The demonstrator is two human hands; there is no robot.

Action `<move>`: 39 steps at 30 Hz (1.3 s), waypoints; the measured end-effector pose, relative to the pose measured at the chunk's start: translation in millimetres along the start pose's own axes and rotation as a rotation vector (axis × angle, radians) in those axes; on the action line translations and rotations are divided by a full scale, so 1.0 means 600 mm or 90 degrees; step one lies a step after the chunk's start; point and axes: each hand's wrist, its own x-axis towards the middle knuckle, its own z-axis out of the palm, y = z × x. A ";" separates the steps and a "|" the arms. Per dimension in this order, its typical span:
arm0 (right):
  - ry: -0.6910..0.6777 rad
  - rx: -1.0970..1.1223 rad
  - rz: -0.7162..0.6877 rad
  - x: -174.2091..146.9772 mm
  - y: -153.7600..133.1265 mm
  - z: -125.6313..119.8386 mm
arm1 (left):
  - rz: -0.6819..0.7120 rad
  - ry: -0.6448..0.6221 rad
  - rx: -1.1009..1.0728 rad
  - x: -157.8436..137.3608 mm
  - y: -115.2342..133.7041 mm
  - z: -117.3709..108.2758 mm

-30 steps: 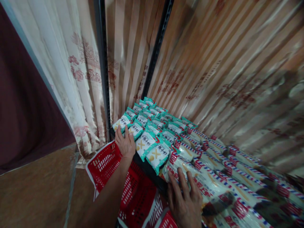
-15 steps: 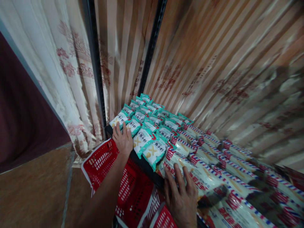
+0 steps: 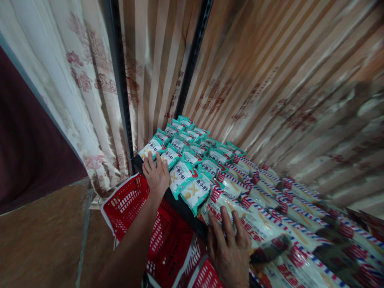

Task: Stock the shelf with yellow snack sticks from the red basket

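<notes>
pleated sheeting (image 3: 255, 60), pale at left and browner at right, hangs in folds with dark red printed characters and a pictorial motif. two black slotted shelf posts stand before it, one nearer (image 3: 118, 72), one in the corner (image 3: 193, 56). at far left hangs a maroon cloth (image 3: 30, 140) above brown floor tiles (image 3: 45, 240) split by a grey grout line (image 3: 85, 232). the dark reddish item (image 3: 367, 222) at the right edge may be packaging; it is too dim to tell.
</notes>
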 end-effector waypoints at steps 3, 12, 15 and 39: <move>0.000 -0.001 0.004 0.000 -0.001 -0.001 | -0.008 0.005 -0.004 0.001 0.001 -0.004; 0.007 -0.021 -0.002 -0.001 0.000 0.000 | -0.042 0.061 -0.068 0.001 -0.003 -0.009; 0.007 -0.016 0.003 -0.002 -0.001 0.001 | -0.049 0.074 -0.081 0.000 -0.004 -0.006; -0.004 0.026 0.013 -0.007 -0.004 0.000 | 0.251 -0.029 -0.319 -0.098 0.152 -0.127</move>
